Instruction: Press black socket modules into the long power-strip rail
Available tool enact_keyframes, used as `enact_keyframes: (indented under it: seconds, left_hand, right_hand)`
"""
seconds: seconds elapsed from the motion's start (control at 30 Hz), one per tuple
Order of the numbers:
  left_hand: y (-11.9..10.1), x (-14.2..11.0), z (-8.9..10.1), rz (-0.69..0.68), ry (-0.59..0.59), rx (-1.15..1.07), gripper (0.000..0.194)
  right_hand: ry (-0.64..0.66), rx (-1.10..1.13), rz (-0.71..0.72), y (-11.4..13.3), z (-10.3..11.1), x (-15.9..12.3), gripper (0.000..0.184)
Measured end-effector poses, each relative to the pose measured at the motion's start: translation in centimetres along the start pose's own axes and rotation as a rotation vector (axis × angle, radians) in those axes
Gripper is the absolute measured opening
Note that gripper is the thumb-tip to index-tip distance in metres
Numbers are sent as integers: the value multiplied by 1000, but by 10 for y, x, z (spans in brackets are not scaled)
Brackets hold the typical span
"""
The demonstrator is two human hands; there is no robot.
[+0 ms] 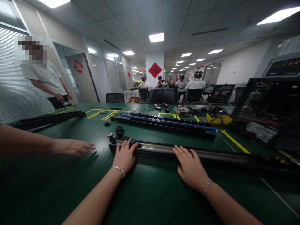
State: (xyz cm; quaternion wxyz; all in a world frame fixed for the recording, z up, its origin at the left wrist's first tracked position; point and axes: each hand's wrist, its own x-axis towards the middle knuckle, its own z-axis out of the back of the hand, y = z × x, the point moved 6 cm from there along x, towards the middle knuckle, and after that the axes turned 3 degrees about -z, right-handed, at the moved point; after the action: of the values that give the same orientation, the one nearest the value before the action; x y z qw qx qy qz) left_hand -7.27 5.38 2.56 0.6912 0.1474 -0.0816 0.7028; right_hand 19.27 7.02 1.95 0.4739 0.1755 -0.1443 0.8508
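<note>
A long black rail point(154, 150) with a shiny metallic channel lies across the green table in front of me. My left hand point(124, 157) rests on its left end, fingers stretched over the edge. Beside those fingertips sits a small round black part point(132, 141); whether they touch it I cannot tell. Farther right, my right hand point(191, 168) lies with fingers extended against the rail's front edge, holding nothing. Small black parts point(119, 130) and a silver-and-black piece point(110, 136) are by the rail's left end.
Another person's hand point(73, 147) reaches in from the left. Behind the rail is a black-and-blue rack point(164, 122) of small parts. A metal bowl point(181, 109), a yellow tray point(219, 119) and an open-sided black case point(262, 109) stand farther back. A person point(47, 75) stands left.
</note>
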Motion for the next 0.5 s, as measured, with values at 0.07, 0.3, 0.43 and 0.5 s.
enact_keyframes:
  seconds: [0.07,0.3,0.43,0.5]
  left_hand:
    - [4,-1,0,14,-2,7,59]
    - [15,0,0,65,30,30,59]
    - [22,0,3,101,61,28,59]
    - [27,0,4,130,68,29,58]
  right_hand:
    - [-5,-1,3,0,0,0,60]
    - [-12,-20,5,0,0,0,60]
    - [-10,-22,4,0,0,-1,60]
    - [-16,-22,6,0,0,-1,60]
